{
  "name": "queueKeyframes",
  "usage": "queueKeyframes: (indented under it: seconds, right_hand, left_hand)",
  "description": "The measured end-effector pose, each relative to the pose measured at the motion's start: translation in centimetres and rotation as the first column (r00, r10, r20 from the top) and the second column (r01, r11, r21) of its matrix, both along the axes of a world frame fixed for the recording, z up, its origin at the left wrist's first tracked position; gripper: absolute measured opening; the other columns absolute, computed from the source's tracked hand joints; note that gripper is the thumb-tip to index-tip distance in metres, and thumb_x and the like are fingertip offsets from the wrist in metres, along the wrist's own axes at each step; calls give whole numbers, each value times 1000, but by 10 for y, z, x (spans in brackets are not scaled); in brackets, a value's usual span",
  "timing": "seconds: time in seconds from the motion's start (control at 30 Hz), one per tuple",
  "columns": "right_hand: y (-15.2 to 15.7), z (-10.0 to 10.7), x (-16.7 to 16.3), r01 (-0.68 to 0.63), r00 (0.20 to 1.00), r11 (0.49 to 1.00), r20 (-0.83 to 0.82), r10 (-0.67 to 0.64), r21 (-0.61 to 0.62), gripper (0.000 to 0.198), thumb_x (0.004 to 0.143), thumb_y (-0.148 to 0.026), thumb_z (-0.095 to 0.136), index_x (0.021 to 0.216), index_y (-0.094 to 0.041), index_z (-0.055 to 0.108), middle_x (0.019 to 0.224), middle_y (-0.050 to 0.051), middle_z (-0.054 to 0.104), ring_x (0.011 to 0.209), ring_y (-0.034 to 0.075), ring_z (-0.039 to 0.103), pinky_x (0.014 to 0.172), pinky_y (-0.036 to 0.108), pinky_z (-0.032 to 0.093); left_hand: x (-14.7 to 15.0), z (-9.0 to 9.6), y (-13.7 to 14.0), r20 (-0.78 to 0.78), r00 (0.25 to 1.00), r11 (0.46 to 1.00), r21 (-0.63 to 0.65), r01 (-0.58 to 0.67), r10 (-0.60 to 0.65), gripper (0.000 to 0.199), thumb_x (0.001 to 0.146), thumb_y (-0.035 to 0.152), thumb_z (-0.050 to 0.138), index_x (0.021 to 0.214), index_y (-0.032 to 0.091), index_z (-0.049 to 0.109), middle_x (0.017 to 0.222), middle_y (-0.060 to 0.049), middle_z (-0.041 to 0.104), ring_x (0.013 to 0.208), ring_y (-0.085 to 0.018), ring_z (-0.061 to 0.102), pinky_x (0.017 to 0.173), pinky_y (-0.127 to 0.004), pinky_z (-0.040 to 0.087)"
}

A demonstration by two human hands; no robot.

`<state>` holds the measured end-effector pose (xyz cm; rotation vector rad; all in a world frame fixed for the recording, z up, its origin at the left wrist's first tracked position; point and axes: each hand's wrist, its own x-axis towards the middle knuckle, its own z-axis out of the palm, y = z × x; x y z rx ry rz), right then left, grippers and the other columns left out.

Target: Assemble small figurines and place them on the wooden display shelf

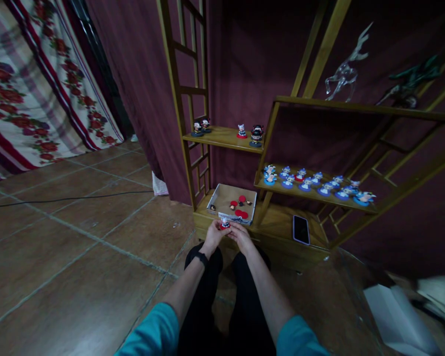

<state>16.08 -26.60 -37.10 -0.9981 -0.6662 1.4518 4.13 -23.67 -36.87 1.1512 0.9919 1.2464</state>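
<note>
Between my two hands is a small figurine [225, 222] with a pale head, a dark-and-white body and a round red base. My left hand [213, 236] grips it from the left, fingers closed at the base. From the other side my right hand [241, 235] has its fingers closed against the base. Just beyond them stands an open cardboard box [212, 193] on the lowest shelf. Inside lie several red discs [241, 213] and small dark figure parts [232, 206]. A similar figurine on a red base [241, 131] stands on the upper left shelf.
The wooden display stand [226, 136] holds dark figurines [256, 136] upper left and several blue-based ones [306, 184] on the right shelf. A phone [300, 230] lies on the lowest shelf. A glass deer [343, 74] stands high right. A cable [77, 199] crosses the floor.
</note>
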Motion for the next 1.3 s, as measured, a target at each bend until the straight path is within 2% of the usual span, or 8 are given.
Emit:
queueKeyframes:
  seconds: [0.2, 0.5, 0.8, 1.0, 1.3]
  right_hand:
    - [2, -4, 2, 19, 1000, 1000, -21, -19, -15, 37, 58, -34, 71, 91, -20, 65, 84, 4, 70, 76, 17, 64, 76, 34, 47]
    - [1, -1, 3, -12, 999, 1000, -47, 12, 2, 36, 59, -31, 72, 92, -20, 65, 91, 4, 70, 82, 18, 63, 78, 33, 46]
    - [4, -7, 3, -8, 999, 1000, -51, 6, -26, 36, 59, -34, 71, 92, -21, 65, 88, 4, 70, 78, 17, 64, 73, 30, 48]
    - [4, -7, 3, 3, 997, 999, -74, -7, -54, 34, 60, -34, 71, 91, -21, 64, 84, 3, 70, 72, 15, 63, 69, 29, 48]
    - [2, 0, 8, -29, 995, 998, -98, 24, -58, 33, 61, -30, 72, 91, -21, 63, 88, 3, 69, 79, 15, 63, 74, 29, 47]
  left_hand:
    - [2, 3, -1, -11, 1000, 1000, 18, -6, 6, 43, 45, 23, 80, 78, 16, 52, 71, 0, 60, 68, -13, 56, 71, -27, 43]
    - [-1, 4, -2, -50, 997, 999, -11, 52, -53, 46, 47, 23, 79, 85, 15, 55, 76, -3, 63, 66, -15, 58, 65, -27, 44]
    - [0, -2, 2, -70, 998, 998, 62, 14, -10, 44, 45, 25, 80, 78, 15, 52, 72, 1, 60, 67, -12, 56, 66, -24, 42]
    - [0, 4, 0, -68, 997, 999, 21, 25, -23, 42, 45, 26, 80, 75, 15, 52, 69, 1, 60, 65, -12, 55, 65, -24, 42]
    - [-8, 17, -4, 4, 985, 981, -88, 171, -172, 41, 48, 25, 79, 84, 13, 61, 75, -3, 65, 66, -13, 58, 70, -27, 45]
